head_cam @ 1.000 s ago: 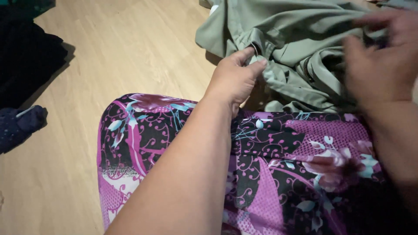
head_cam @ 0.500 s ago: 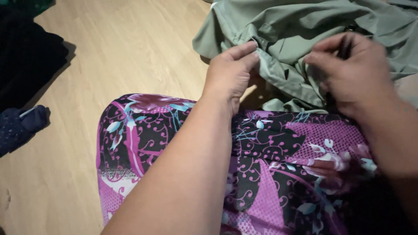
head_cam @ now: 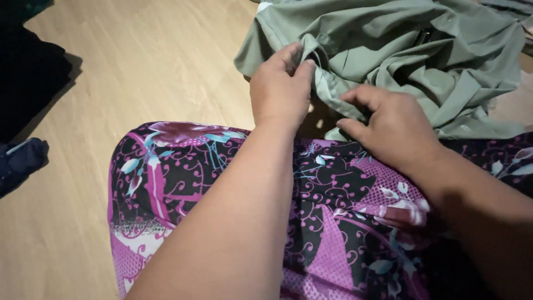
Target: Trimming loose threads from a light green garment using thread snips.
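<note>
Green garment pinched in left hand, right hand now lower, fingers curled on its edge.

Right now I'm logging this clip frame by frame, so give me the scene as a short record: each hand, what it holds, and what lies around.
left hand: pinches a folded edge of the green garment between thumb and fingers
right hand: fingers curled on the garment's lower edge, close beside the left hand
garment state: crumpled, lying on the wooden floor
lap: purple and black floral fabric under both forearms
left edge: dark clothes piled on the floor
view: head camera, looking down
</note>
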